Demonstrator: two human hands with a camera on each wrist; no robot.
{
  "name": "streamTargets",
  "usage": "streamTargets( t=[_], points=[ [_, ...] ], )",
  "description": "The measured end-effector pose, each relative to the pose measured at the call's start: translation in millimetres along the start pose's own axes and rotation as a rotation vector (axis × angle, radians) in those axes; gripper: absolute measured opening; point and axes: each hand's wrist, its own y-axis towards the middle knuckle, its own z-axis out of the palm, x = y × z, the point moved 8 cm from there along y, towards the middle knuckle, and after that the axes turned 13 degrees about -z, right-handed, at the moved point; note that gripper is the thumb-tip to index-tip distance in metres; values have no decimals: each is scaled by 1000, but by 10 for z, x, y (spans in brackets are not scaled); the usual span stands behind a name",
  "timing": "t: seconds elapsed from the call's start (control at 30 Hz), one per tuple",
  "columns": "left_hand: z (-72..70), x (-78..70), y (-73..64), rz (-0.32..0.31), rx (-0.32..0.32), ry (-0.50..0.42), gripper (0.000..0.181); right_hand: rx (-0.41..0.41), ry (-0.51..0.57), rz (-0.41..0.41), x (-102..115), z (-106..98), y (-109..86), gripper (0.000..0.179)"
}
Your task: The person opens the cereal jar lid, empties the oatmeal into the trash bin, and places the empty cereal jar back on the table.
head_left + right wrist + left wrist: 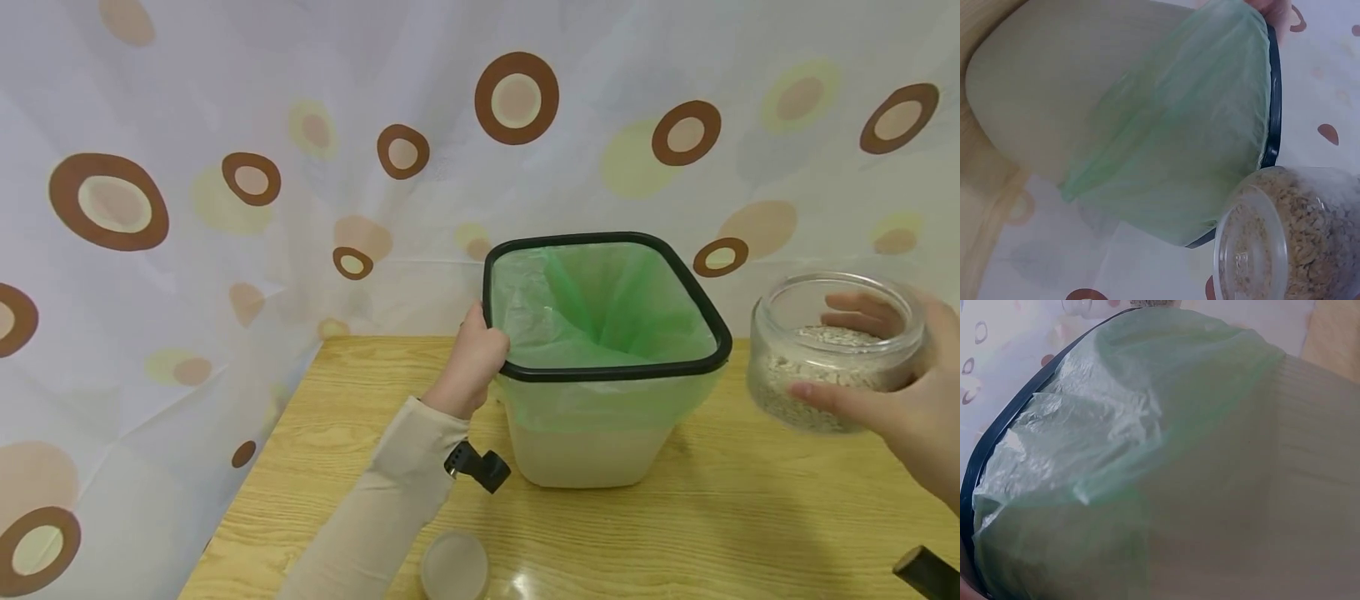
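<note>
A pale trash bin (585,454) with a black rim (615,372) stands on the table, lined with a green plastic bag (637,312) folded over its edge. My left hand (472,358) grips the rim on its left side; some of its fingers are hidden. To the right of the bin, my right hand (907,400) holds an open glass jar (772,367) above the table, thumb in front and fingers behind. Pale flakes that look like oats (1322,244) partly fill the jar. In the left wrist view, the bag (1116,419) and rim (1007,419) take up much of the picture.
A round whitish lid (454,567) lies on the wooden table (600,542) near the front, by my left sleeve (375,500). Behind the table hangs a white cloth (450,75) with brown and yellow circles. A black wrist camera mount (480,468) sits on the left wrist.
</note>
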Motion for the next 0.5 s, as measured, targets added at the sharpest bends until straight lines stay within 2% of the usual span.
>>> streamTargets(
  t=[0.13, 0.3, 0.43, 0.5],
  points=[
    [-10, 8, 0, -3, -9, 6, 62, 41, -83, 52, 4, 18, 106, 88],
    [-7, 20, 15, -22, -19, 11, 56, 50, -143, 29, 44, 36, 232, 90],
    [-3, 23, 21, -24, -21, 11, 55, 70, -202, -41, 103, 70, 336, 100],
    [-4, 22, 20, -23, -23, 11, 55, 81, -235, -124, 174, 99, 400, 106]
  ],
)
